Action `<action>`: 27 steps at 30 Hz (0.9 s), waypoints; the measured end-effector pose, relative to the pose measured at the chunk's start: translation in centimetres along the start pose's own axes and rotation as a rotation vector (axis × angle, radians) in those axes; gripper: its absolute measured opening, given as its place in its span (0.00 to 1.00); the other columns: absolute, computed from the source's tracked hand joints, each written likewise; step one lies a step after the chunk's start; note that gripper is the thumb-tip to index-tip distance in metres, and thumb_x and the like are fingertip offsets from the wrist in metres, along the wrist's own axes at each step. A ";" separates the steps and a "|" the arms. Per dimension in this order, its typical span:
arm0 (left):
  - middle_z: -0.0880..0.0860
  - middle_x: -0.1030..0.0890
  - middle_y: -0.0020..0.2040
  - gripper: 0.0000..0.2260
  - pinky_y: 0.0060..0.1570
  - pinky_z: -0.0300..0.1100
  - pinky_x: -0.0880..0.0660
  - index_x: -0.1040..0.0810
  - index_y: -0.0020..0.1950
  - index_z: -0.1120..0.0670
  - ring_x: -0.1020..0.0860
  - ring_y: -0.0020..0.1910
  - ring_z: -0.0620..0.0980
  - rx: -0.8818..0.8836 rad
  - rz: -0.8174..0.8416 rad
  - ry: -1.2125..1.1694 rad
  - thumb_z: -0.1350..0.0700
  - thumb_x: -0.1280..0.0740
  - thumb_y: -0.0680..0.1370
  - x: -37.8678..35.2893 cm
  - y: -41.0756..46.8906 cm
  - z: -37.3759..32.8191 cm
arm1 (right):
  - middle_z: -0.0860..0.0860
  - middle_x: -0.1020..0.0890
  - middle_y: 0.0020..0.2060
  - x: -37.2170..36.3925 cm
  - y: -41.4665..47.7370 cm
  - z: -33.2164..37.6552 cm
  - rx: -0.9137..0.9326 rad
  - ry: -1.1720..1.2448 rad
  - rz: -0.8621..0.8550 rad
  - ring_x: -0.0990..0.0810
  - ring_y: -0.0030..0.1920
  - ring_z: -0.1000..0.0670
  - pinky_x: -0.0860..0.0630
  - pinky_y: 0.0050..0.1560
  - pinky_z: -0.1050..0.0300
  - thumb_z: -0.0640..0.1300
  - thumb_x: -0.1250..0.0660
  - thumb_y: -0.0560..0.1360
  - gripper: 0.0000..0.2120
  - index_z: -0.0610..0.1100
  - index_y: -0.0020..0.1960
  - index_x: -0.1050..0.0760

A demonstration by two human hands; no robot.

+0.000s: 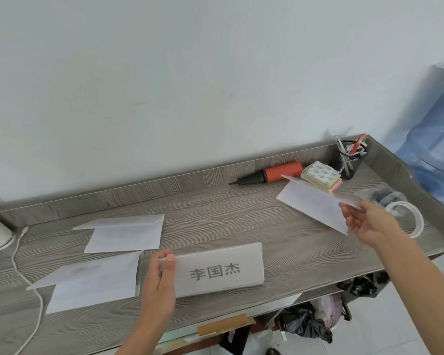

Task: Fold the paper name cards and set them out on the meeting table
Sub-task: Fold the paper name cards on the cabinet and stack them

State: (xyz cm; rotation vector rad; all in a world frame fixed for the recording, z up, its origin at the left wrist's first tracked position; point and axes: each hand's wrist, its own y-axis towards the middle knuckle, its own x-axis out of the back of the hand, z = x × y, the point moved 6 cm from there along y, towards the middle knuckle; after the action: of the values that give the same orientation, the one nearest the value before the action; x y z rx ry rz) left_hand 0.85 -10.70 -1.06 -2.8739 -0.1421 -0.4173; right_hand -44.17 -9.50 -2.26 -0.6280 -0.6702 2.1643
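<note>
A person stands at a grey wood-grain tabletop [241, 221] set against a pale wall. The left hand [160, 283] pinches the left end of a folded name card [215, 270], thumb on its printed front and fingers closed behind; the card stands near the front edge, its three dark characters facing the viewer. The right hand [367, 221], off to the right, pinches the near end of a second folded card [315, 203] between thumb and fingers, holding it tilted just above the surface. Two more folded sheets [123, 234] lie flat at the left, not yet stood up. An orange pump [269, 175], a pad of sticky notes [321, 175], a pen holder [351, 160] and a roll of tape [405, 216] sit at the back right. To place the cards well, it would help to spread each one's two panels evenly so it stands like a tent, square it to the table edge, and space the cards apart with the names facing outward.
</note>
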 end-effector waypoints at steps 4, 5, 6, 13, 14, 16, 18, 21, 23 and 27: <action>0.51 0.24 0.46 0.11 0.41 0.43 0.29 0.28 0.58 0.51 0.25 0.44 0.49 0.002 -0.001 -0.033 0.48 0.44 0.81 0.0 0.1 0.0 | 0.48 0.14 0.29 -1.9 -3.7 -0.2 0.115 -0.076 0.177 0.20 0.24 0.59 0.27 0.22 0.68 0.37 0.42 0.79 0.07 0.39 0.46 0.27; 0.51 0.24 0.46 0.11 0.40 0.42 0.29 0.28 0.58 0.52 0.25 0.43 0.48 0.001 0.000 -0.038 0.49 0.44 0.81 0.0 0.2 -0.1 | 0.48 0.14 0.31 -2.6 -4.8 -0.4 0.147 -0.082 0.229 0.19 0.26 0.58 0.26 0.22 0.68 0.37 0.41 0.79 0.06 0.39 0.47 0.26; 0.51 0.24 0.46 0.11 0.40 0.42 0.29 0.28 0.58 0.52 0.25 0.43 0.48 0.007 0.001 -0.045 0.50 0.44 0.81 0.0 0.2 -0.1 | 0.47 0.13 0.32 -3.4 -6.0 -0.6 0.176 -0.092 0.285 0.19 0.27 0.58 0.26 0.23 0.67 0.37 0.40 0.78 0.05 0.40 0.47 0.25; 0.52 0.22 0.58 0.18 0.57 0.48 0.27 0.25 0.62 0.47 0.24 0.55 0.52 0.096 -0.047 -0.137 0.42 0.48 0.81 0.9 0.9 0.1 | 0.41 0.14 0.41 -8.8 -13.3 -4.7 0.330 -0.350 0.652 0.17 0.34 0.50 0.23 0.29 0.62 0.54 0.23 0.62 0.20 0.41 0.47 0.17; 0.52 0.22 0.58 0.20 0.56 0.47 0.28 0.25 0.61 0.47 0.24 0.55 0.52 0.098 -0.079 -0.188 0.41 0.51 0.81 1.2 0.8 -0.3 | 0.42 0.14 0.40 -9.2 -13.8 -5.6 0.343 -0.385 0.670 0.18 0.34 0.49 0.23 0.30 0.61 0.49 0.27 0.68 0.15 0.40 0.48 0.18; 0.51 0.21 0.57 0.23 0.57 0.46 0.30 0.26 0.62 0.48 0.24 0.56 0.52 0.090 -0.115 -0.252 0.41 0.54 0.81 1.7 0.5 -1.1 | 0.44 0.14 0.37 -9.4 -14.3 -7.5 0.390 -0.464 0.684 0.18 0.34 0.50 0.24 0.30 0.61 0.38 0.35 0.75 0.08 0.38 0.50 0.19; 0.48 0.21 0.56 0.21 0.58 0.45 0.32 0.26 0.60 0.46 0.24 0.56 0.50 0.087 -0.120 -0.272 0.40 0.54 0.81 1.7 0.1 -1.5 | 0.45 0.15 0.34 -9.5 -14.6 -9.2 0.418 -0.534 0.699 0.19 0.33 0.50 0.25 0.29 0.61 0.34 0.37 0.77 0.09 0.40 0.49 0.18; 0.45 0.24 0.60 0.13 0.62 0.46 0.32 0.29 0.61 0.40 0.26 0.61 0.48 0.056 -0.078 -0.222 0.43 0.50 0.81 1.3 -0.1 -1.0 | 0.44 0.15 0.33 -9.2 -14.3 -11.3 0.470 -0.663 0.694 0.19 0.34 0.49 0.26 0.30 0.60 0.36 0.36 0.76 0.13 0.50 0.46 0.15; 0.40 0.26 0.59 0.11 0.61 0.44 0.33 0.31 0.63 0.40 0.28 0.62 0.46 0.024 -0.065 -0.145 0.46 0.47 0.82 1.3 0.0 -0.5 | 0.48 0.14 0.34 -9.0 -14.0 -12.1 0.503 -0.796 0.669 0.18 0.35 0.50 0.25 0.33 0.60 0.38 0.34 0.77 0.15 0.58 0.46 0.16; 0.44 0.25 0.61 0.13 0.63 0.47 0.31 0.30 0.65 0.44 0.27 0.62 0.47 -0.016 -0.041 -0.068 0.49 0.44 0.82 1.3 -0.2 -0.3 | 0.59 0.16 0.33 -7.9 -13.3 -12.5 0.650 -1.147 0.527 0.18 0.37 0.59 0.20 0.41 0.56 0.51 0.31 0.74 0.05 0.62 0.41 0.20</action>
State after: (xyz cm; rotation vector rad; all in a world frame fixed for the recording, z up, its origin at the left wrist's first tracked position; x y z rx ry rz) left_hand 1.99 -10.51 -0.38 -2.9064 -0.2110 -0.3295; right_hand -24.83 -5.00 -1.30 0.9660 -0.2762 2.9313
